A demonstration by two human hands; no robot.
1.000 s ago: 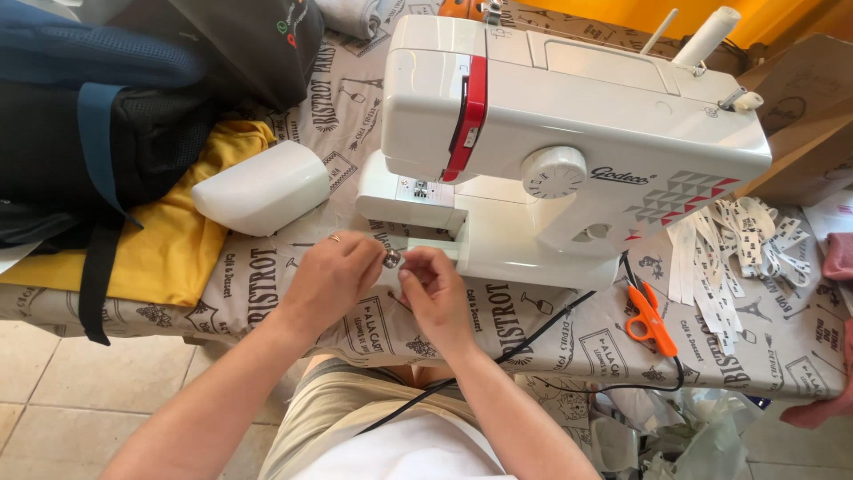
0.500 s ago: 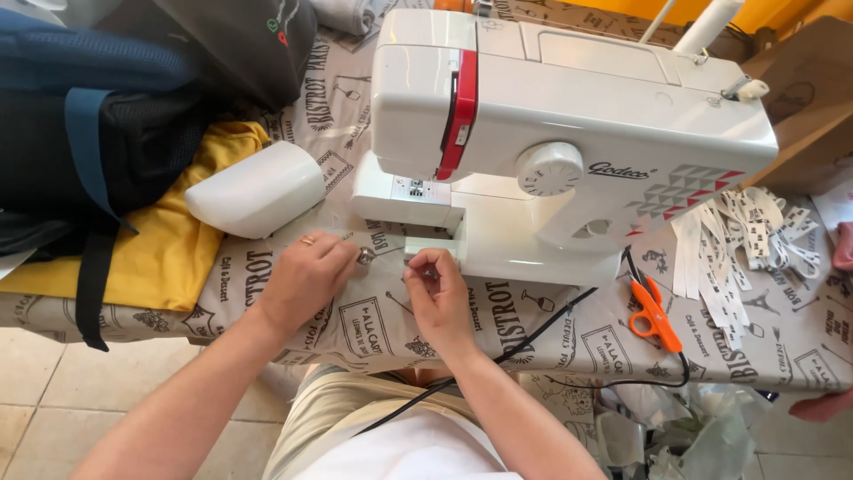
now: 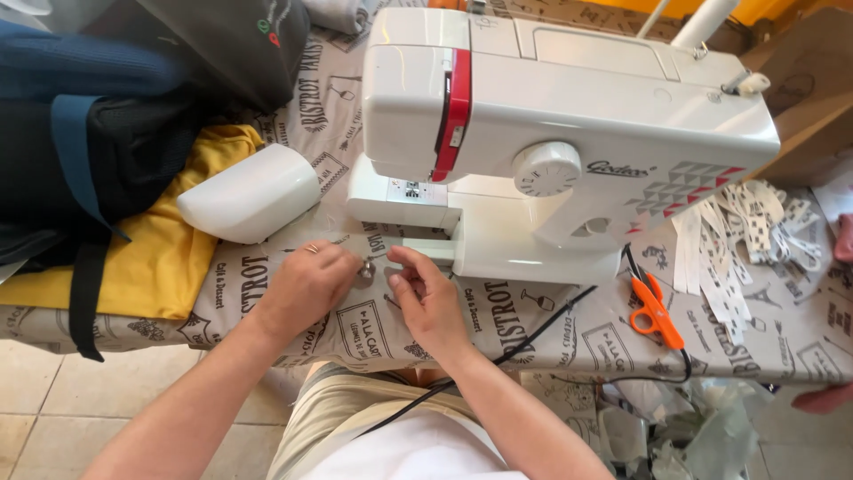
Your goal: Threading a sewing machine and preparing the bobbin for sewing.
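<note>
The small metal part sits pinched in the fingers of the left hand, just in front of the white sewing machine on the worktop. Half a second ago the hands were apart; now the right hand has closed in, its fingertips meeting the part, so both seem to be working it together. Orange scissors lie well to the right.
</note>
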